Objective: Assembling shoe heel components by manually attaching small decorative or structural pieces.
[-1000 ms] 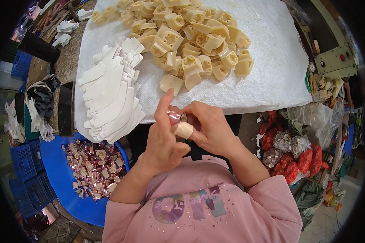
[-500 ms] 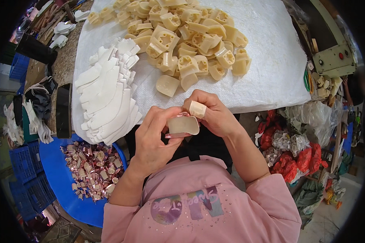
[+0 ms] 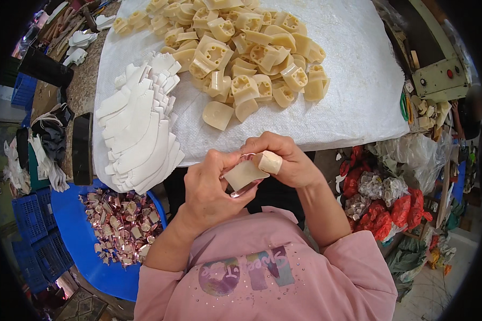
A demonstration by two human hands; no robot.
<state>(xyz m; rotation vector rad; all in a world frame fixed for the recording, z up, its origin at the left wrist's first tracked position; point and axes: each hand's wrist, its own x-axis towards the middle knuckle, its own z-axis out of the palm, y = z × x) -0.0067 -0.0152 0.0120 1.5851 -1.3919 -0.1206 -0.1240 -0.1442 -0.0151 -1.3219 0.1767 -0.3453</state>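
Between my hands, in front of the pink shirt, is a shoe heel (image 3: 242, 176) with a flat beige face and shiny metallic pink sides. My left hand (image 3: 204, 186) is closed round its left side, with the fingers curled behind and below. Closed at the upper right edge of the heel is my right hand (image 3: 290, 161), its thumb in a beige wrap (image 3: 270, 162) pressing along the rim. The right fingertips are hidden behind the heel. Beyond my hands, a heap of plain cream heels (image 3: 251, 59) with holes in their ends lies on the white-covered table (image 3: 353, 75).
White curved flat pieces (image 3: 139, 125) lie overlapped at the table's left. A blue tub (image 3: 69, 230) on the lower left holds many metallic pink heels (image 3: 123, 224). Blue crates (image 3: 32, 219) stand farther left. Red plastic bags (image 3: 401, 208) and clear bags crowd the right, below a control box (image 3: 439, 77).
Both hands have come slightly lower and nearer to me. The heel has tilted in my grip, its right end raised, and my wrapped thumb has shifted along its edge.
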